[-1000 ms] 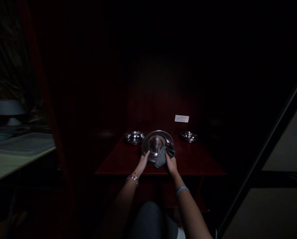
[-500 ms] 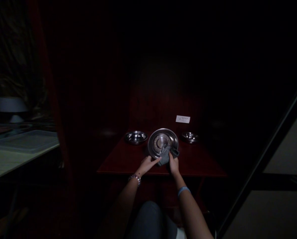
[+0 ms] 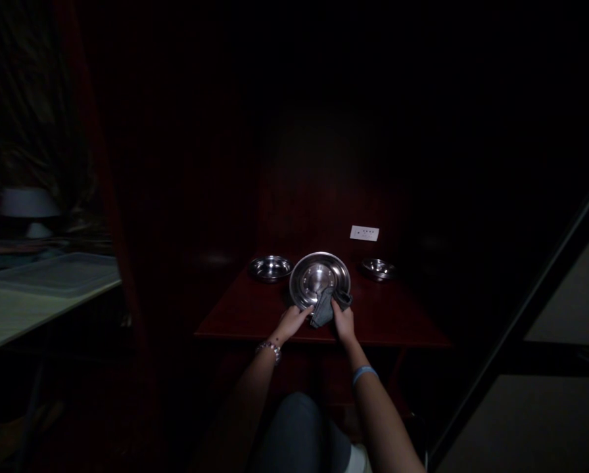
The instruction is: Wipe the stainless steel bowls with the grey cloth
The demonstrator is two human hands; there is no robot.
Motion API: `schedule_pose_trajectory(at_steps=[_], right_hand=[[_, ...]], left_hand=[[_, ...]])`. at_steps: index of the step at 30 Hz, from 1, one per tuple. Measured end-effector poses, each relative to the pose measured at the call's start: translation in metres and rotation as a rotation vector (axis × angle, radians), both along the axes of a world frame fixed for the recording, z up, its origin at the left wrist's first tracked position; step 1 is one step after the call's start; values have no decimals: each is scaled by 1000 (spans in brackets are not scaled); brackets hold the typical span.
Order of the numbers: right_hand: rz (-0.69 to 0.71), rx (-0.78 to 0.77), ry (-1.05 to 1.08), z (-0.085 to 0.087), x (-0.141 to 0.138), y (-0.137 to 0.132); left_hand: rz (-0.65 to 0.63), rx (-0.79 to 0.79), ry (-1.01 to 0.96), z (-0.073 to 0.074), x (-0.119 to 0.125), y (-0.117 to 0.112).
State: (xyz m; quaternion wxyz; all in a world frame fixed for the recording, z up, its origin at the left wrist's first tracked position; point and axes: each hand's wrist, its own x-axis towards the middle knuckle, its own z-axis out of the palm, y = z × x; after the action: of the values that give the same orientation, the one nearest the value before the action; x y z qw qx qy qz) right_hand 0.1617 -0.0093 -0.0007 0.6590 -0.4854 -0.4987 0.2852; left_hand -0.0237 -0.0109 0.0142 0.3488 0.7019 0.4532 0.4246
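Observation:
A shiny steel bowl [image 3: 304, 272] is tilted up above the table, its hollow side facing me. My left hand [image 3: 292, 322] grips its lower left rim, thumb over the edge. A grey cloth [image 3: 323, 309] is bunched in my right hand [image 3: 344, 320] and lies against the bowl's lower right rim; the fingers behind it are hidden. Behind to the left sits another steel bowl [image 3: 271, 269], and to the right a smaller steel bowl or stack of bowls [image 3: 378, 269].
The dark red table [image 3: 255, 315] meets a back panel with a white socket plate [image 3: 364, 233]. At the left, beyond a partition, a pale table [image 3: 8, 315] bears a clear plastic tray or lid [image 3: 62, 276]. A white lamp [image 3: 29, 203] stands behind it.
The bowl has shifted slightly left along with both hands and the cloth. My right hand with the cloth stays at the lower right rim. The other bowls stay in place.

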Motion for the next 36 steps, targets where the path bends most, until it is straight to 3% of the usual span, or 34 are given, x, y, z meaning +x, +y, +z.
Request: schedule_pose_trajectory(at_steps=[20,36], right_hand=[[-6,-19,-39,10,-2,-10],[-27,-5,-21,6,-3,-5]], left_hand=[[-74,21,-112,-5,0,4],[-72,-38,-96,-4,1,5]])
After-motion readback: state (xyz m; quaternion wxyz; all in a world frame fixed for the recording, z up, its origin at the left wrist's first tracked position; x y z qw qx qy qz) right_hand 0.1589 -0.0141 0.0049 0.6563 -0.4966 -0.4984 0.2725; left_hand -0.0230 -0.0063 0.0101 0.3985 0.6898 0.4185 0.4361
